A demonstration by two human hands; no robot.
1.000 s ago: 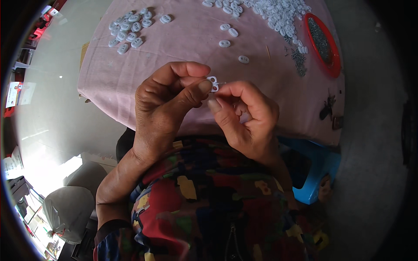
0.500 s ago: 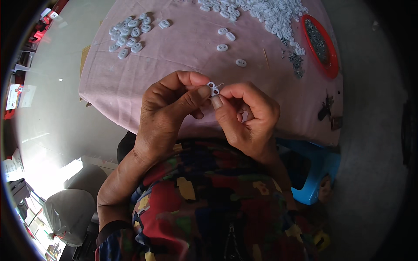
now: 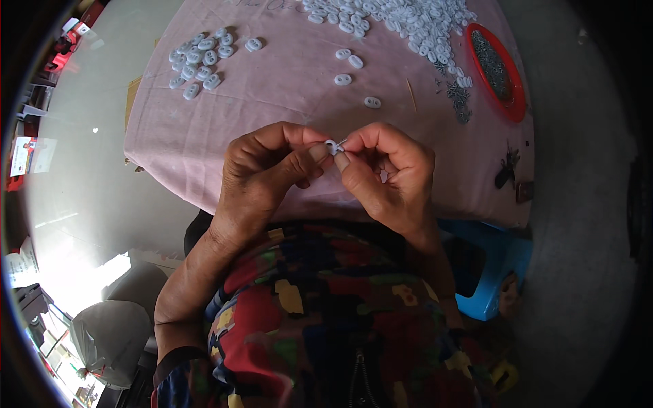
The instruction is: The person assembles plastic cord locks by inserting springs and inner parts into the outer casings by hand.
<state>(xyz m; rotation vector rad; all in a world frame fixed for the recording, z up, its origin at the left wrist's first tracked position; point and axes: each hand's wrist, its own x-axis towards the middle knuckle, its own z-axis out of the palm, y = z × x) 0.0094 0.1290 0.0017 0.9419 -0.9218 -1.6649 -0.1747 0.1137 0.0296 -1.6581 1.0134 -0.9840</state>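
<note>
A small white oval plastic piece [image 3: 331, 145] is pinched between the thumb and forefinger of my left hand [image 3: 266, 178]. My right hand [image 3: 389, 175] meets it from the right, its fingertips on the same piece and on a thin metal pin sticking out of it. Both hands hover over the near edge of a table covered with a pink cloth [image 3: 272, 95]. A small group of the same white pieces [image 3: 201, 60] lies at the far left of the cloth, and a large heap of white pieces [image 3: 401, 17] lies at the far middle.
A red shallow dish [image 3: 500, 68] with small dark metal parts sits at the far right, with more metal bits scattered beside it. Three loose white pieces [image 3: 350, 68] lie mid-cloth. A blue stool [image 3: 493, 272] stands under my right side. The grey floor lies to the left.
My hands have shifted slightly toward me and lower over the cloth's edge, still pinching the white piece together. The fingers have closed tighter around it.
</note>
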